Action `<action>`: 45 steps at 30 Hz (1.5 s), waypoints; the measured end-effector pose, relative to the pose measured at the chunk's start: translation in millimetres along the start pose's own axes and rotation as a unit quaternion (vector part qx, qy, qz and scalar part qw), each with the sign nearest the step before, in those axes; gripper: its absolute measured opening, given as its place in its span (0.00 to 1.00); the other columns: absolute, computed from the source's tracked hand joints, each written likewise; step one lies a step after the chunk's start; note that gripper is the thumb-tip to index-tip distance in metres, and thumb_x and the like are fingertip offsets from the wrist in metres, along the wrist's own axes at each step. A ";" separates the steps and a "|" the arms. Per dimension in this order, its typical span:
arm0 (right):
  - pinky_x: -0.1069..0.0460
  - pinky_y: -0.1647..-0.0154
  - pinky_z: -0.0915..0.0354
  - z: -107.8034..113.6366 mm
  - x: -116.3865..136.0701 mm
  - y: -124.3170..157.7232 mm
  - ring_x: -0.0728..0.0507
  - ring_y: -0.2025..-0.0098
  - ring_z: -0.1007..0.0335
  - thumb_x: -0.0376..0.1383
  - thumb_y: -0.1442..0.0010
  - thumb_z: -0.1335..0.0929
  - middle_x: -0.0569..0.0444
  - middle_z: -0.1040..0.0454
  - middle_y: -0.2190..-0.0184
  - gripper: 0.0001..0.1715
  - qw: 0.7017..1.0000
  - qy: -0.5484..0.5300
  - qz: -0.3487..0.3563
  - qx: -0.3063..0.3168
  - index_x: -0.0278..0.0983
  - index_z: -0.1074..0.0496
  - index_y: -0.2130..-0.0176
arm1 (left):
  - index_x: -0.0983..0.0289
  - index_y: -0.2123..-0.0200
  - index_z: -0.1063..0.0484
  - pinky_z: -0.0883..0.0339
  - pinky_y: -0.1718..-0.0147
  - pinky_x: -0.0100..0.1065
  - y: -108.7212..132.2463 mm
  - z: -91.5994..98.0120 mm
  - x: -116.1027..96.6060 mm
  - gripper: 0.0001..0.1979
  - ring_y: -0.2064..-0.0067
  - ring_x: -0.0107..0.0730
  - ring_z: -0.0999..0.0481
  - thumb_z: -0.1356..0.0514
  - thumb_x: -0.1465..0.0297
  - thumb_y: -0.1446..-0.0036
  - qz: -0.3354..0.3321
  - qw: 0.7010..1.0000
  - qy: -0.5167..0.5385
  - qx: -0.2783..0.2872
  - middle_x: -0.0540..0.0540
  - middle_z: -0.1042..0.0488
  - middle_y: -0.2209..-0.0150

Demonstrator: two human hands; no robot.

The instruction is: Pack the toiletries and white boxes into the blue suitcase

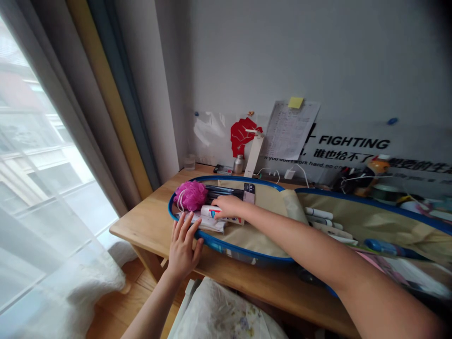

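A blue-rimmed oval container with beige fabric inside stands on the wooden table. Reaching into it from the right, my right hand has its fingers closed round a white tube with red and blue print. My left hand lies with spread fingers over the near left rim, close to a white plastic packet. A bright pink bath puff sits at the container's left end. Long dark packages lie behind my right hand, beside a black and pink card.
To the right, a second blue-rimmed container holds white markers and a blue bottle. Behind stand a white lamp, a small metallic jar and charger cables. A cloth-covered seat is below the table edge.
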State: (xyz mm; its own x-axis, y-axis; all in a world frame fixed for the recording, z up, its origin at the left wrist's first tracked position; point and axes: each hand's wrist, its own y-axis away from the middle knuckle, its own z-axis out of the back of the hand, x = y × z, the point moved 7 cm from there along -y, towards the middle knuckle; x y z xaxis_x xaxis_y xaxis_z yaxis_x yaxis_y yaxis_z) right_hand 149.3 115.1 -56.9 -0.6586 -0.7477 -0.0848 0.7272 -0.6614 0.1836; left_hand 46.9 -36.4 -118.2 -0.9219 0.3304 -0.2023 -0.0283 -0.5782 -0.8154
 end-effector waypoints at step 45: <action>0.44 0.52 0.27 -65.2 -277.4 274.5 0.35 0.54 0.22 0.35 0.47 0.33 0.43 0.20 0.54 0.19 0.947 -0.132 -0.287 -0.063 0.39 0.23 0.55 | 0.56 0.30 0.46 0.57 0.29 0.51 -2.8 4.8 -5.8 0.30 0.26 0.44 0.53 0.46 0.72 0.33 -0.047 0.998 0.009 -0.031 0.59 0.44 0.29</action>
State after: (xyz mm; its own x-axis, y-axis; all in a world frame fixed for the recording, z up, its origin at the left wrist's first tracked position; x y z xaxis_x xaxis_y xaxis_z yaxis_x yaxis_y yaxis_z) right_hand 544.3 137.1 -46.8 -0.9654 -0.2341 0.1151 0.2421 -0.9683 0.0610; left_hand 50.4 -40.3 -112.1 -0.9088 0.3955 -0.1328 -0.0901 -0.4969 -0.8631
